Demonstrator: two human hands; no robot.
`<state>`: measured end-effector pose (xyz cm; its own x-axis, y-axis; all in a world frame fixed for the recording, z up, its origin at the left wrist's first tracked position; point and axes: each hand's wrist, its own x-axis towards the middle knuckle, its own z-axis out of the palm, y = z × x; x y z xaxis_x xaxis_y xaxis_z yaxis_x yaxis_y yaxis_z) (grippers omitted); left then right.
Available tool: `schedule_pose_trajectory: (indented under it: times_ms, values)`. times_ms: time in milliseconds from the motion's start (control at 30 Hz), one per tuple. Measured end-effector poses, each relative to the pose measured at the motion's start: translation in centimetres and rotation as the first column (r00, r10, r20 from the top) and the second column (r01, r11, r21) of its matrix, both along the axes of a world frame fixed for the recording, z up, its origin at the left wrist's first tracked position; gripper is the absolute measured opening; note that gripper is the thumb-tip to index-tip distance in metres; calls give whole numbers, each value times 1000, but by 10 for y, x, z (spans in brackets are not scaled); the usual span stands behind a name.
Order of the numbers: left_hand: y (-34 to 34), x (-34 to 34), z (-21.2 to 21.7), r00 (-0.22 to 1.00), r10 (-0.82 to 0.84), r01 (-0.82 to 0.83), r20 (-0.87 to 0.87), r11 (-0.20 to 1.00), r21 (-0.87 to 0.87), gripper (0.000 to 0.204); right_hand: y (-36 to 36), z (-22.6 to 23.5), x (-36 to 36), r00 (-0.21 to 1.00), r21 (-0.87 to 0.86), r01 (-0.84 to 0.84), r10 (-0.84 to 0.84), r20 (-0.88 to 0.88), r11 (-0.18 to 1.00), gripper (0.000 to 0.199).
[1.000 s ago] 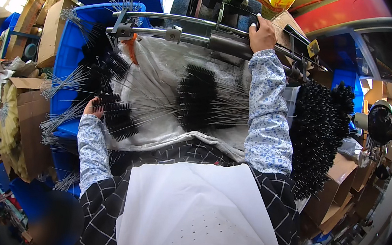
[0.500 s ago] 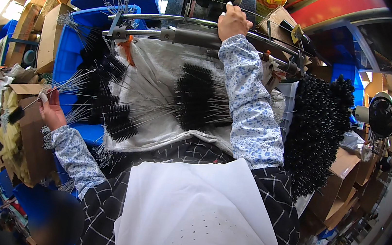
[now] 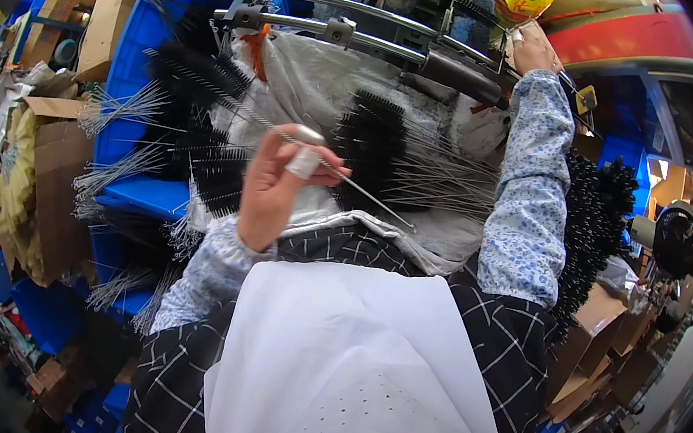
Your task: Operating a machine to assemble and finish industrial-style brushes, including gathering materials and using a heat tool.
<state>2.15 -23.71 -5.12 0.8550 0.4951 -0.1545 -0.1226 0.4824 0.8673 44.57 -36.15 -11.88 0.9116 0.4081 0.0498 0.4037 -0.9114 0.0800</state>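
My left hand is raised in front of me and pinches the wire stem of a black bristle brush whose head points up and left. Tape wraps two of its fingertips. My right hand reaches far forward and rests on the metal machine at its right end, near a dark cylinder. A heap of black wire brushes lies on a white sack between my arms. My white apron fills the lower middle.
Blue plastic crates with more wire brushes stand at the left. A dense pile of black brushes sits at the right. Cardboard boxes crowd the far left, and more boxes lie at the lower right.
My left hand swung from the crates at the far left to the middle, now holding one brush up. My right hand shifted right along the machine.
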Motion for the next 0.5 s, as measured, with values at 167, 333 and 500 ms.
schedule_pose_trajectory:
  times_ms: [167,333,500]
  values:
    - [-29,24,-18,963,-263,265,51,964,-26,20,-40,49,-21,897,340,-308,391,-208,889,28]
    - [-45,36,-33,949,-315,315,8,949,30,20,-59,93,-130,486,566,-272,619,-617,778,33]
    - [-66,49,-44,926,-373,377,-54,917,127,23,9,83,-244,-36,649,377,711,-702,661,35]
